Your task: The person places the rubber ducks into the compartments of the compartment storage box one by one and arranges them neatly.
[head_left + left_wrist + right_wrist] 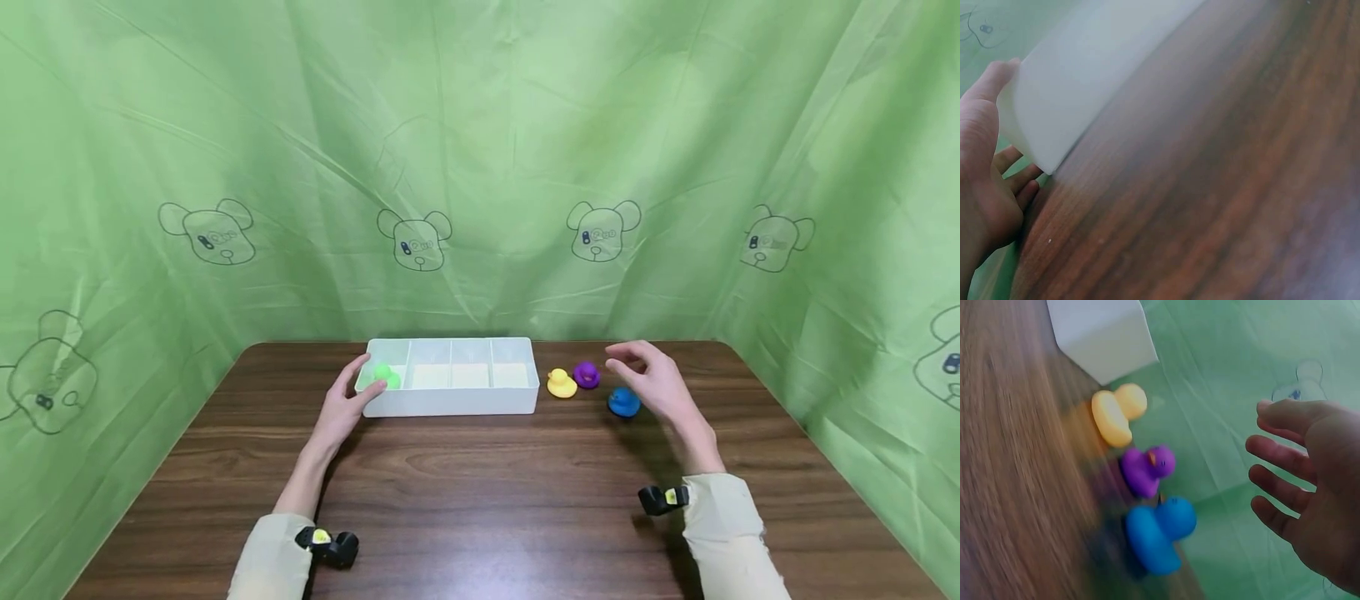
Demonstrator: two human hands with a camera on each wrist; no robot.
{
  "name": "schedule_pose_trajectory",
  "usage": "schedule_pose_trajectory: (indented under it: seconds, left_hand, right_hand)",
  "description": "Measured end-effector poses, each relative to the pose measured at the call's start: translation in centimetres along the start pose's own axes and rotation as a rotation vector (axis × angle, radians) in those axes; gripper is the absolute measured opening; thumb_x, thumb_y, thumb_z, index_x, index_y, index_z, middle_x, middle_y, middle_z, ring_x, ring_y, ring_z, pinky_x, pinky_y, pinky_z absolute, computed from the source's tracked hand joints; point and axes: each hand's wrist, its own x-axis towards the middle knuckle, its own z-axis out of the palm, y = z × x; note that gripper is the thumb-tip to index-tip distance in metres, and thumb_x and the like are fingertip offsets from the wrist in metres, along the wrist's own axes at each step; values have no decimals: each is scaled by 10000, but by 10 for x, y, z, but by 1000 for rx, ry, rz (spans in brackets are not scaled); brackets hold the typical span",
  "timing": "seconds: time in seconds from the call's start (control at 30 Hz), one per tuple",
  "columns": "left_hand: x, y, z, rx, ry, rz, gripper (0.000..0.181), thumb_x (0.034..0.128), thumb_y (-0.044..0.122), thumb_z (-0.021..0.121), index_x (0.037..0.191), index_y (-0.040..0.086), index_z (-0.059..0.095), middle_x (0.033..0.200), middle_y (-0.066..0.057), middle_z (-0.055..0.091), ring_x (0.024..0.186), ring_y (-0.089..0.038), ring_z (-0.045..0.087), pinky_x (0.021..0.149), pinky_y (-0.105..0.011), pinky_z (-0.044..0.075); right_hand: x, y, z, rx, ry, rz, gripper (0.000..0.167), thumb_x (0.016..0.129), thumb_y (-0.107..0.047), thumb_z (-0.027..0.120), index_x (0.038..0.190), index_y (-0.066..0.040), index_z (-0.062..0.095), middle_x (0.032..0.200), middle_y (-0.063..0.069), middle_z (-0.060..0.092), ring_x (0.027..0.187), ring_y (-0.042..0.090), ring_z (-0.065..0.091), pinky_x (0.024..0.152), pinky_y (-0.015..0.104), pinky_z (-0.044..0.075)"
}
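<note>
Hovering by blue rubber duck (624, 403) on counter (480, 483): right hand (657, 382), empty, loosely parted; left hand (342, 408) spread wide at divided tray (450, 403). Best steady tray, pinch duck's body squarely.

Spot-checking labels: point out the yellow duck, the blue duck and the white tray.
Yellow duck (562, 385): head view, on its body.
Blue duck (1152, 540): right wrist view, on its body, beside the head.
White tray (450, 403): head view, on its long near wall.
</note>
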Motion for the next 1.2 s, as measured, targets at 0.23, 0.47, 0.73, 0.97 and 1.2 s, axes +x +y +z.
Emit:
schedule_pose_trajectory:
  seconds: [0.23, 0.47, 0.73, 0.97, 1.2]
  left_hand:
    - [3, -7, 0, -1, 6, 8, 761, 925, 353, 710, 1561, 219, 315, 1654, -106, 177, 1444, -318, 269, 1147, -509, 268]
    - [0, -2, 0, -21, -11, 1, 762, 926, 315, 714, 1561, 184, 314, 1656, -125, 168, 1494, -325, 182, 1186, -547, 216]
    - [7, -11, -3, -13, -2, 12, 771, 922, 338, 716, 1563, 203, 310, 1657, -115, 168, 1496, -337, 179, 1185, -562, 212]
    - [21, -33, -5, 5, 17, 27, 763, 912, 410, 713, 1555, 293, 319, 1653, -61, 195, 1479, -290, 216, 1182, -533, 226]
    - [18, -13, -5, -21, -18, 5, 774, 922, 345, 715, 1565, 209, 306, 1649, -116, 197, 1463, -333, 245, 1168, -545, 244]
  right_hand:
    - [-3, 26, -9, -6, -55, 24, 315, 963, -314, 665, 1184, -92, 694, 1118, 97, 698, 882, 69, 587, 776, 197, 459]
    - [-5, 53, -7, -16, -118, 50, 357, 974, -322, 649, 1225, -69, 673, 1159, 103, 701, 933, 168, 604, 793, 204, 460]
    - [-9, 65, -6, -11, -161, 52, 369, 970, -343, 651, 1235, -86, 670, 1170, 100, 702, 982, 193, 607, 823, 215, 464]
    - [-11, 71, -9, 12, -211, 100, 431, 961, -387, 653, 1279, -96, 648, 1226, 119, 685, 1030, 199, 595, 846, 223, 457]
    - [-12, 82, -3, -10, -240, 125, 453, 951, -437, 651, 1282, -128, 647, 1226, 80, 674, 1036, 190, 572, 820, 239, 454]
